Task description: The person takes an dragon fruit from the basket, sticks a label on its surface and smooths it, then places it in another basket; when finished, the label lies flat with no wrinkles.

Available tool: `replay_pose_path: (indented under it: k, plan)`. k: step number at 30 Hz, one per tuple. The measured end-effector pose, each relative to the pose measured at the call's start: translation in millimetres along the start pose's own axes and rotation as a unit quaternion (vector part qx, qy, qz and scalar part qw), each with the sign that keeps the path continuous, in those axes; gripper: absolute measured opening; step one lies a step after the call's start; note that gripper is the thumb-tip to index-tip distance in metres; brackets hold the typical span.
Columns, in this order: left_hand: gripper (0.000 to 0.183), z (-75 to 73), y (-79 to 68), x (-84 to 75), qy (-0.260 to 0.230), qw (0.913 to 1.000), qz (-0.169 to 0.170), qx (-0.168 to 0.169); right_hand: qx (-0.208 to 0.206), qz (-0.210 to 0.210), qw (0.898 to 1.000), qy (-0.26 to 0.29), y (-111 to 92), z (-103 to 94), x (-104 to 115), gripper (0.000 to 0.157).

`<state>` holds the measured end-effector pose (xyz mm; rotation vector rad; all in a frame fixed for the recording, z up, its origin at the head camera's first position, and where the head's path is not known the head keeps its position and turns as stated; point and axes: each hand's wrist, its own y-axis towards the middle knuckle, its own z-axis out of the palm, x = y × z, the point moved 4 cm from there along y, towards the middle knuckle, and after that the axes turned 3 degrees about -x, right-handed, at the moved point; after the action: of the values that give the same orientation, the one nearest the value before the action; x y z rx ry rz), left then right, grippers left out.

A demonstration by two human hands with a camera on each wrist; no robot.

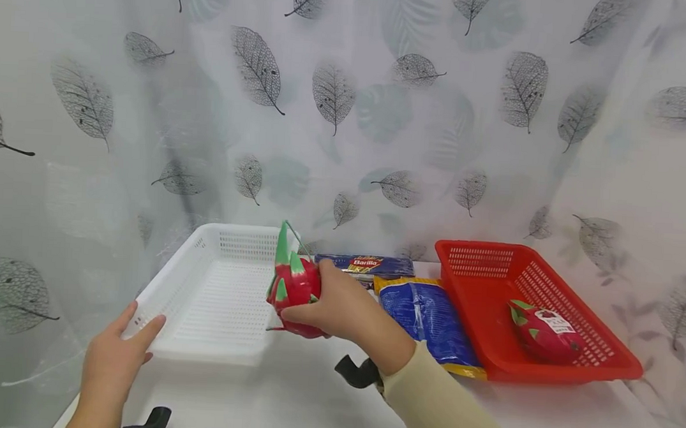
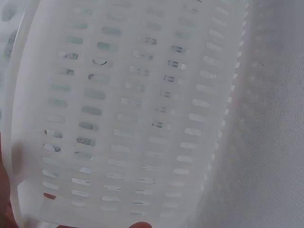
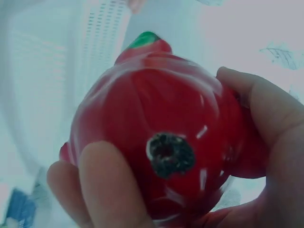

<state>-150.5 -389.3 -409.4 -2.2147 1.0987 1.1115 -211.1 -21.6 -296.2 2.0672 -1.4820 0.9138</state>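
Observation:
My right hand (image 1: 339,303) grips a shiny red dragon fruit (image 1: 298,285) with green-tipped scales, thumb on one side and fingers on the other. It is held up at the right edge of the white basket (image 1: 170,283), overlapping that edge in the head view. Seen from the right wrist, the fruit (image 3: 156,104) shows a dark round scar on its end. My left hand (image 1: 115,354) holds the basket's near left corner, its thumb over the rim. The left wrist view has the basket's slotted wall (image 2: 118,118), with a fingertip (image 2: 141,224) at the bottom edge.
A red basket (image 1: 459,308) at the right holds another dragon fruit (image 1: 547,331) with a white label. Between the baskets lie a blue and yellow bag (image 1: 425,313) and, behind it, a dark blue Barilla box (image 1: 369,265). A leaf-patterned curtain (image 1: 346,144) hangs behind the white table (image 1: 289,397).

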Motion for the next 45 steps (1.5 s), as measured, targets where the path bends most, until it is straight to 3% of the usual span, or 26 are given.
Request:
replay_pose_path:
  k: [9,17,27,35,38,41,45]
  plan:
    - [0.087,1.3,5.3,-0.2,-0.013,0.9989,-0.005,-0.044,0.038,0.067,0.997,-0.021,-18.6,14.6,-62.9,0.095]
    - [0.087,1.1,1.0,1.1,-0.006,0.9994,-0.018,-0.03,0.055,0.107,0.992,-0.037,-29.8,5.1,-103.4,0.1]
    - [0.089,-0.2,0.6,1.9,0.0,0.9994,-0.026,-0.022,0.052,0.143,0.988,-0.037,-47.2,-11.8,-126.1,0.094]
    - [0.091,0.1,-1.3,7.0,0.006,0.9992,-0.038,-0.006,0.044,0.162,0.984,-0.065,-48.6,-5.0,-136.8,0.093]
    - [0.091,2.5,-2.1,5.3,0.002,0.9992,-0.039,-0.008,0.033,0.164,0.983,-0.073,-46.4,-6.0,-137.4,0.086]
    - [0.09,5.0,-2.8,2.3,-0.003,0.9993,-0.035,-0.016,0.017,0.168,0.981,-0.094,-42.2,-9.7,-134.1,0.078]
    - [0.089,5.1,-3.0,-0.1,-0.001,0.9995,-0.027,-0.019,-0.005,0.162,0.974,-0.157,-33.2,-9.8,-124.2,0.086]
